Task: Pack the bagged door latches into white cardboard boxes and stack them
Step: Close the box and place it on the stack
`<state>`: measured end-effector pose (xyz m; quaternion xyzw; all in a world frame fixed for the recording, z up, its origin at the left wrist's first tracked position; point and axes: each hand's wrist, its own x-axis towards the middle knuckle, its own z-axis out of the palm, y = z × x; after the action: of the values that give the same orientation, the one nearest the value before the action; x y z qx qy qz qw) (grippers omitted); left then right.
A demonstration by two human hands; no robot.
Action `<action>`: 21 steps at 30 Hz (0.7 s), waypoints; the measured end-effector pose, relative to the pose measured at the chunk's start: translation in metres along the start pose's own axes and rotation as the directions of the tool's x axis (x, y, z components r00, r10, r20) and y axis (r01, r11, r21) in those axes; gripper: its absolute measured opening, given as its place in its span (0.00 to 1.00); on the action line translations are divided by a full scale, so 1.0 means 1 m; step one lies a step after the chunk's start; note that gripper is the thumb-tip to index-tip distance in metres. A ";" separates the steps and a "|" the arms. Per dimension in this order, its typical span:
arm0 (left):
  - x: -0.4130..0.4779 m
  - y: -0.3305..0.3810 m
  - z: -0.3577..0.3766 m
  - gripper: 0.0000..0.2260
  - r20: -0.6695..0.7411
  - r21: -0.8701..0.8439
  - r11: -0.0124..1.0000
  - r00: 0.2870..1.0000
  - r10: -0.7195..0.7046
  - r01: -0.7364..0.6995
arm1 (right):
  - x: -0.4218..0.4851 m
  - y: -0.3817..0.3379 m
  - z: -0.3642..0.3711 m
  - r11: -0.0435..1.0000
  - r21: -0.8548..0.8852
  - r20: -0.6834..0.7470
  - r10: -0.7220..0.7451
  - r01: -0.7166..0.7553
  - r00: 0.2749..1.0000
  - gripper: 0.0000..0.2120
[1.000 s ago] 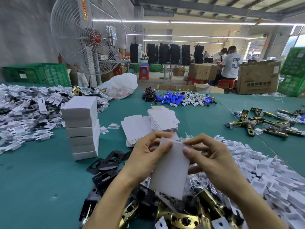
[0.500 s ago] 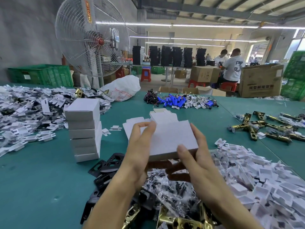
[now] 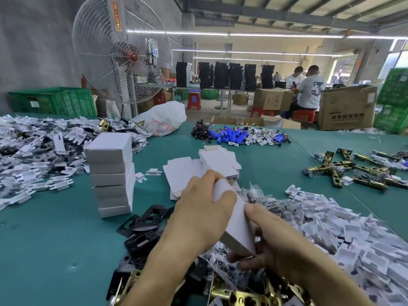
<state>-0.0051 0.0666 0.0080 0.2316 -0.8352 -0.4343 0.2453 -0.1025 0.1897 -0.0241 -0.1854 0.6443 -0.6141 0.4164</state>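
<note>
Left hand fingers curl over box top; right hand pinches bottom end, probably steadying it for flap closure.

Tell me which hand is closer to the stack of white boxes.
Left. The left hand holds the box right of the stack; the right hand holds its near end, farther right.

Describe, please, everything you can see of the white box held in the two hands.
The white box is a slim, plain carton of matte cardboard. It is held tilted above the heap of bagged latches, far end higher, its shaded near edge towards the camera. The left hand curls over its far end; the right hand pinches the near end, thumb on top, fingers beneath. Its contents cannot be seen.
</note>
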 end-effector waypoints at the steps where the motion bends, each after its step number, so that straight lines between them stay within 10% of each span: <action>1: 0.002 -0.001 0.000 0.05 0.009 -0.041 0.999 1.000 -0.014 0.015 | 0.000 0.000 -0.001 0.999 0.031 0.020 0.020 -0.021 1.000 0.11; 7: 0.008 -0.010 0.003 0.06 0.162 -0.304 0.917 0.962 -0.219 0.260 | 0.006 -0.001 0.001 0.997 0.020 -0.104 -0.076 0.079 0.992 0.15; 16: 0.008 -0.014 0.012 0.05 0.179 -0.385 0.876 0.955 -0.238 0.291 | 0.005 -0.017 -0.005 0.938 -0.184 -0.170 -0.324 0.293 0.930 0.17; 21: 0.008 -0.017 0.019 0.08 0.179 -0.470 0.816 0.942 -0.285 0.336 | 0.003 -0.013 -0.015 0.925 -0.026 -0.205 -0.375 0.378 0.904 0.20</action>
<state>-0.0197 0.0645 -0.0138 0.2723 -0.6582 -0.6784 0.1798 -0.1190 0.1950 -0.0145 -0.2387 0.6317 -0.7033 0.2222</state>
